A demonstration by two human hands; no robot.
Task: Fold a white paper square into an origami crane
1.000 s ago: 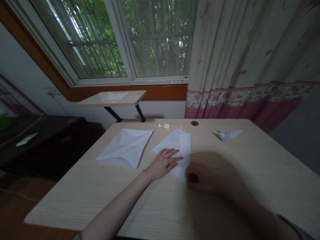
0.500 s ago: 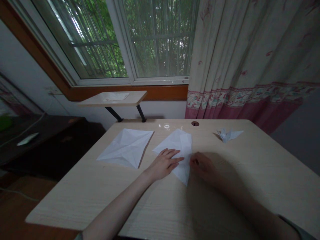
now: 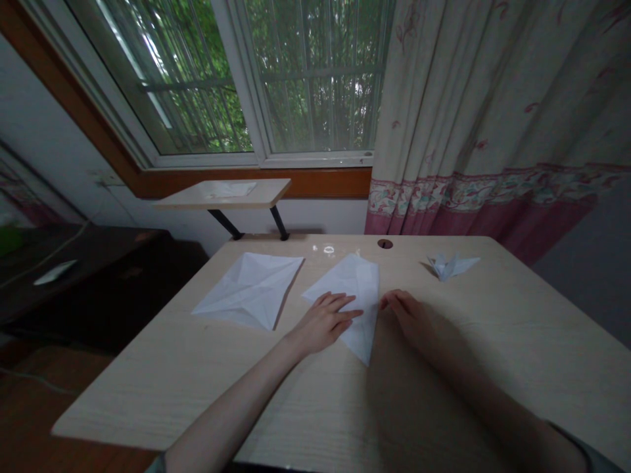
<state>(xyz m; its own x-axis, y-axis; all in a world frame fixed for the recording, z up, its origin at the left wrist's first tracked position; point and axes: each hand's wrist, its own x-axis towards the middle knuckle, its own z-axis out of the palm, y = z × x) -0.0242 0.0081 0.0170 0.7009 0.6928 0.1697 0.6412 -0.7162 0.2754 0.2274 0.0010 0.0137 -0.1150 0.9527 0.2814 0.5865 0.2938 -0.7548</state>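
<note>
A white sheet of paper (image 3: 365, 282) lies on the desk in front of me, its right side folded over along a straight edge. Flat on its middle rests my left hand (image 3: 323, 322), fingers spread and pressing it down. Just beside the folded right edge is my right hand (image 3: 404, 315), its fingers curled together with nothing visible in them. Whether its fingertips touch the edge I cannot tell. To the left lies a second, creased white sheet (image 3: 251, 289), unfolded. A folded paper crane (image 3: 446, 267) sits at the back right of the desk.
The pale wooden desk (image 3: 197, 381) has a round cable hole (image 3: 385, 244) at its back edge. A small raised shelf (image 3: 182, 197) with white paper on it stands at the back left. Behind are a window and a curtain (image 3: 434, 118). A dark table (image 3: 113, 263) stands left.
My right hand has moved slightly up along the paper's right edge, away from me. My left hand and the papers have stayed in place.
</note>
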